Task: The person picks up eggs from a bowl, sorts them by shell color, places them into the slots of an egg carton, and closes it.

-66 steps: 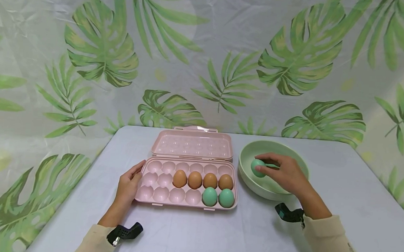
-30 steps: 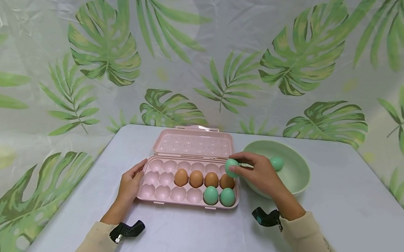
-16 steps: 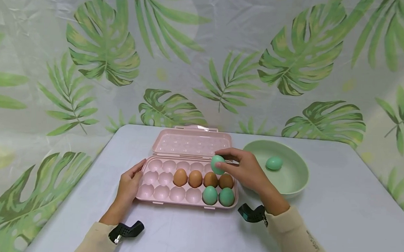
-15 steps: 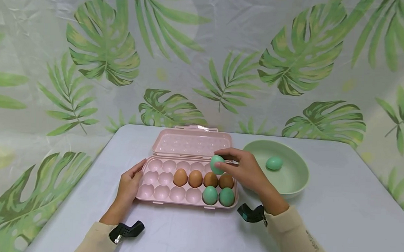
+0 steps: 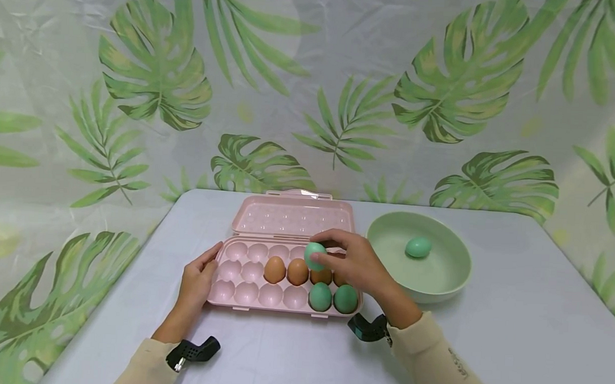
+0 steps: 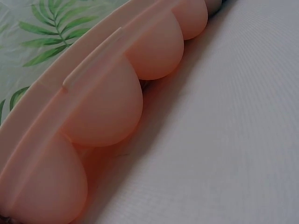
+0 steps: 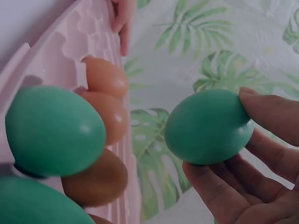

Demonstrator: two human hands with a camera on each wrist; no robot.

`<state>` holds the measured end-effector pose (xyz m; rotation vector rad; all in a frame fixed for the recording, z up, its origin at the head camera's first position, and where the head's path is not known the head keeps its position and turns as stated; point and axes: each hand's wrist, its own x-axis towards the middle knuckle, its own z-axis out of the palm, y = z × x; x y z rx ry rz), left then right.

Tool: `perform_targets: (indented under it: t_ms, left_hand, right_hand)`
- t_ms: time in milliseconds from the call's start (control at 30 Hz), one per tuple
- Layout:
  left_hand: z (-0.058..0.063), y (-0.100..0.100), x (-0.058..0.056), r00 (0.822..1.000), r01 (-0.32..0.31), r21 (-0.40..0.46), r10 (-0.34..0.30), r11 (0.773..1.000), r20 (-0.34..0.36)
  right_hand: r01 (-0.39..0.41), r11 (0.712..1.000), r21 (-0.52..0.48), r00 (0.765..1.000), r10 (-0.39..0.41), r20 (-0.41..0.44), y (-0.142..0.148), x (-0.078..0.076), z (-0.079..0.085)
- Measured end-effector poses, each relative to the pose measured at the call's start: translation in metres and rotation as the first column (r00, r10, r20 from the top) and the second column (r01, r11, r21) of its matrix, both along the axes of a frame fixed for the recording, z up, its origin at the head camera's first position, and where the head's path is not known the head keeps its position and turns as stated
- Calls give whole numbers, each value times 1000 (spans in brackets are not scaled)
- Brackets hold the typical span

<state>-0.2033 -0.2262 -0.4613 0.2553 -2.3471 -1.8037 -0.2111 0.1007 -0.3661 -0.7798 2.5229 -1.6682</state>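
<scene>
A green egg [image 5: 315, 256] is pinched between the thumb and fingers of my right hand [image 5: 358, 264]; the right wrist view shows the same green egg [image 7: 209, 127] up close. It hovers over the back part of a pink egg box [image 5: 270, 297], whose lid [image 5: 296, 217] lies open behind it. Several brown eggs [image 5: 297, 272] sit in the middle row, some partly hidden by my right hand. Two green eggs [image 5: 320, 297] fill the front right cups. At the box's left edge, my left hand [image 5: 195, 281] holds the rim.
Right of the egg box stands a light green bowl [image 5: 439, 275] with one green egg [image 5: 418, 247] inside. A white cloth [image 5: 281, 355] covers the table, and a leaf-patterned sheet [image 5: 342, 74] hangs behind it.
My right hand has lifted the green egg out of the bowl and carried it left over the egg box. The other green egg in the bowl is now uncovered. My left hand has stayed put.
</scene>
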Motion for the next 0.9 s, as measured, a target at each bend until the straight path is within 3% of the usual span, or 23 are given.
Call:
perform_targets:
  t_ms: [367, 900]
  left_hand:
    - [1, 0, 1, 1000, 3, -3, -3, 1000, 1]
    - [1, 0, 2, 1000, -4, -20, 4, 1000, -2]
  right_hand:
    - [-87, 996, 12, 996, 87, -32, -14, 5, -13]
    - [-74, 997, -1, 997, 74, -9, -24, 10, -21]
